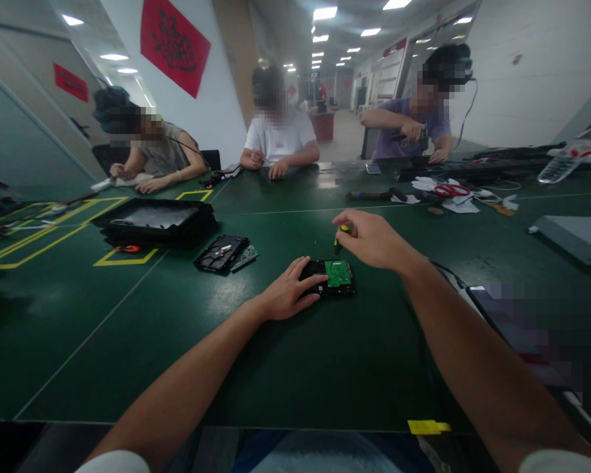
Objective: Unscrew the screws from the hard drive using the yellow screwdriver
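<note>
A black hard drive (318, 268) with a green circuit board (339, 274) facing up lies flat on the table in front of me. My left hand (291, 289) holds the drive at its left end, thumb by the near edge and fingers reaching over the top and far side. My right hand (369, 238) is closed around a yellow-and-black screwdriver (343, 230). The screwdriver points down, its tip at the circuit board; I cannot tell whether it sits in a screw. Left of the drive lie another black drive casing (221, 253) and a loose circuit board (245, 259).
On the green table (142, 341) stand a black tray stack (157, 220) at left and red scissors (452, 190) among paper scraps at right. A phone (512, 328) lies by my right forearm. A plastic bottle (566, 159) is further back. Three people sit across the table.
</note>
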Tool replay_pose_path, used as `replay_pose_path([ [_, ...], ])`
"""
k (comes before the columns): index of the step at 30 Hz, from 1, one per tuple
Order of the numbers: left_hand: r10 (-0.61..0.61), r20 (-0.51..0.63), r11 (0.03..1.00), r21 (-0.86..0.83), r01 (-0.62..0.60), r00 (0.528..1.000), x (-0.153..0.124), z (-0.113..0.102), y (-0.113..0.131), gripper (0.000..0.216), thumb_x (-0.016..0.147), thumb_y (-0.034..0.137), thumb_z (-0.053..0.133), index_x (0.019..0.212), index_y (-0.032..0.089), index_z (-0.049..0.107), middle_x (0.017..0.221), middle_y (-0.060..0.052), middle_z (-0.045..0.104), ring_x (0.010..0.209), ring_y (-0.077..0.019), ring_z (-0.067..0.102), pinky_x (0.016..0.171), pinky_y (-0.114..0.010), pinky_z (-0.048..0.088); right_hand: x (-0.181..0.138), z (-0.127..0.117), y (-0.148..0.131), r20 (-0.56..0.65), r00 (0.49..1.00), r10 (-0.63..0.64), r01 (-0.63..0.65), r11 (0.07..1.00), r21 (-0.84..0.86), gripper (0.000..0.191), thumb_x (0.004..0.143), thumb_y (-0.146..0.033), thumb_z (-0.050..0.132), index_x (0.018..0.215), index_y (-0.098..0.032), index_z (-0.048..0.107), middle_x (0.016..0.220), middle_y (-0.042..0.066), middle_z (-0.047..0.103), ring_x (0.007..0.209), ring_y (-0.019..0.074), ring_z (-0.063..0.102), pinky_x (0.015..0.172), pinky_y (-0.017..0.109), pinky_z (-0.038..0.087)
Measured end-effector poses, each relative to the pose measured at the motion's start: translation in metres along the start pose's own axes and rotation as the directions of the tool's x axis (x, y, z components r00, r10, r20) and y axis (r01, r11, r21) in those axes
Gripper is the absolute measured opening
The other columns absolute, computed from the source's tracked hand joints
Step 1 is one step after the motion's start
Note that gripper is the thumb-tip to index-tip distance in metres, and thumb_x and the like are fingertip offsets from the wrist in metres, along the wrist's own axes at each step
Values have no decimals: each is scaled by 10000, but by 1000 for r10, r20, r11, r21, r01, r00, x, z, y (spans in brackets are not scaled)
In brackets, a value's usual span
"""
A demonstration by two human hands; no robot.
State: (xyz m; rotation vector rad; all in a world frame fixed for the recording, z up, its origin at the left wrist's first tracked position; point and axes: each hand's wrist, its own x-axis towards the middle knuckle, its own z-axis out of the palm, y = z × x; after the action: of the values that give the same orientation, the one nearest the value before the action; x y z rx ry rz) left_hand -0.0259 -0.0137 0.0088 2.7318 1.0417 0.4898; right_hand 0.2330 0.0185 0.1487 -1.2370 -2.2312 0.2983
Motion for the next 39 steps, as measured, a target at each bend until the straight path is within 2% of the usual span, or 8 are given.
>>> replay_pose_path([
  [3,-11,8,1000,-4,11,1000,0,-1,1,550,1078,471,527,1607,329,480,1757,-127,170,1620,-423,182,1271,-666,286,1,1,-1,1,1000,-11,11,999,-31,122,974,-255,651,1042,-197,736,1074,102,743,987,251,667,895,369,492],
  [7,-13,18,1000,2,13,1000,0,-1,0,550,1082,469,524,1612,335,473,1758,-118,161,1623,-418,174,1280,-655,275,1,-1,-2,30,999,-28,30,998,-47,134,1008,-311,645,997,-214,737,992,88,728,901,240,659,843,370,487],
  [14,-8,18,1000,5,8,1000,0,1,-1,548,1086,474,510,1608,309,482,1756,-134,138,1625,-424,159,1283,-650,268,0,-1,0,15,1000,-6,7,998,-62,144,950,-196,651,1078,-191,718,1134,115,755,1017,260,674,910,378,491],
  [21,-2,11,1000,7,2,1000,0,1,-1,548,1081,472,519,1604,315,482,1754,-137,145,1624,-424,164,1278,-654,276,1,-1,1,57,996,-71,75,995,-70,133,1018,-302,626,1022,-228,736,989,67,750,944,240,667,870,365,480],
  [26,-10,10,1000,-4,10,1000,0,1,0,549,1080,472,522,1607,324,480,1758,-125,153,1624,-421,167,1276,-660,278,0,-3,0,24,999,-26,27,998,-55,151,975,-226,643,1102,-212,724,1126,99,763,1011,259,682,905,381,494],
  [29,-15,9,1000,-12,15,1000,0,-1,2,549,1081,472,520,1607,320,483,1758,-126,162,1623,-419,178,1280,-652,277,0,-2,-1,20,1000,-4,6,998,-67,166,943,-188,639,1084,-196,728,1124,118,756,1008,270,676,911,394,501],
  [35,-8,18,1000,5,8,1000,0,-2,2,551,1086,474,507,1608,300,482,1756,-152,146,1625,-426,169,1280,-651,274,0,-3,-1,51,997,-65,68,996,-64,138,988,-230,615,1020,-216,749,1026,88,724,943,238,670,892,371,493],
  [39,-11,9,1000,4,11,1000,0,0,2,551,1080,465,524,1608,316,480,1757,-141,166,1622,-430,177,1273,-671,276,1,-2,2,26,996,-82,83,996,-38,173,952,-144,611,1050,-227,728,1114,80,753,1038,250,672,947,377,482],
])
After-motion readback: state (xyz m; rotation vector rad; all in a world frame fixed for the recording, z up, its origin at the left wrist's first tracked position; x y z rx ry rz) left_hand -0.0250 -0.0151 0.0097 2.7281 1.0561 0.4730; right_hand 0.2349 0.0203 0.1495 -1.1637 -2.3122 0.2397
